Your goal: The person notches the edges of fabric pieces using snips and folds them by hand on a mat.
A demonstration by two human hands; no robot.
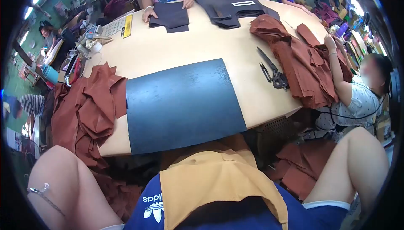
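Observation:
Neither of my hands shows. Both my arms are bent, elbows raised at the lower left and lower right, and the forearms run down out of the picture. A bracelet (38, 191) is on my left forearm. A tan apron (210, 179) hangs over my blue shirt (145, 194). Straight in front of me, a dark flat mat (185, 104) lies on the table (168, 55), its near edge at the table's front. Crumpled rust-brown cloth (94, 108) spills over the table edge at left, touching the mat.
Large black scissors (273, 72) lie beside a rust-brown cloth pile (301, 70), which a person at right touches. Across the table, another person's hands rest on folded dark cloth (170, 15). More dark pieces (235, 9) lie alongside. A yellow ruler (127, 26) is at left.

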